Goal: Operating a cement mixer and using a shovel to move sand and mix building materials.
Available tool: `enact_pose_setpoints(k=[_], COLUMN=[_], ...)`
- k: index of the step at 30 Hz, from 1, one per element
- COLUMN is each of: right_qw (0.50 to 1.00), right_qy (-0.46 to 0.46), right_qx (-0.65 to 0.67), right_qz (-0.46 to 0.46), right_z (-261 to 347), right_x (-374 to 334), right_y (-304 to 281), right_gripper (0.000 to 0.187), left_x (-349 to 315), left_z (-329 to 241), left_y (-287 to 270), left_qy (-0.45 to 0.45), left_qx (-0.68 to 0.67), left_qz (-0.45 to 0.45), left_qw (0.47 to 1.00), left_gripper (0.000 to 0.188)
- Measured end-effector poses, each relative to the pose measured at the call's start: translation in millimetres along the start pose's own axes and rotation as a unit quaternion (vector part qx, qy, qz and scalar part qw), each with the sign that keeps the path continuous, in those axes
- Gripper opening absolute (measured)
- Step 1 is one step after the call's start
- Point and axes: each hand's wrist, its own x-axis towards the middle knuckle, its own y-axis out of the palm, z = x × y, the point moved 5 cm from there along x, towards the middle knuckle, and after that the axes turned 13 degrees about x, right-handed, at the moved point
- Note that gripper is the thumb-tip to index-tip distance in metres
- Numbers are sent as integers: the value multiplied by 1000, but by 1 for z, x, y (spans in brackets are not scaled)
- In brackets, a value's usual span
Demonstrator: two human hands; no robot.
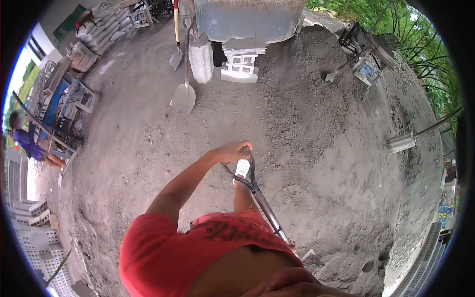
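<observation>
My left hand (pixel 234 152) is closed around the dark handle end of a shovel (pixel 266 209), in front of my body. From there the shovel's grey shaft slants down to the lower right, past my leg. Low on the shaft, at the edge of my red shirt, a small part of my right hand (pixel 293 244) shows; it appears closed on the shaft, mostly hidden by my body. Just beyond it a pale edge, perhaps the shovel's blade (pixel 309 255), shows near the loose grey ground. My white shoe (pixel 242 168) stands under the handle.
Two more shovels (pixel 184 98) lean ahead near a large metal tank (pixel 250 20) propped on blocks (pixel 240 69). Another shovel (pixel 402 142) lies at right, near a metal machine (pixel 366 54). Stacked sacks (pixel 104 27), a workbench (pixel 69 101) and a person (pixel 32 143) are at left; concrete blocks (pixel 37 242) lie lower left.
</observation>
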Motion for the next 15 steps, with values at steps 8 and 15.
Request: enact_pose_setpoints(k=[8, 15], right_qw=[995, 981], right_qy=[-90, -87], right_qx=[-45, -102], right_qz=[-17, 141], right_z=[-114, -298], right_x=[-22, -173], right_y=[140, 443], right_gripper=[11, 16], left_x=[70, 72], left_z=[144, 240], left_y=[-86, -192], left_qy=[-86, -144], left_qx=[-129, -273], left_qz=[-31, -178], left_qw=[987, 934], left_gripper=[29, 32])
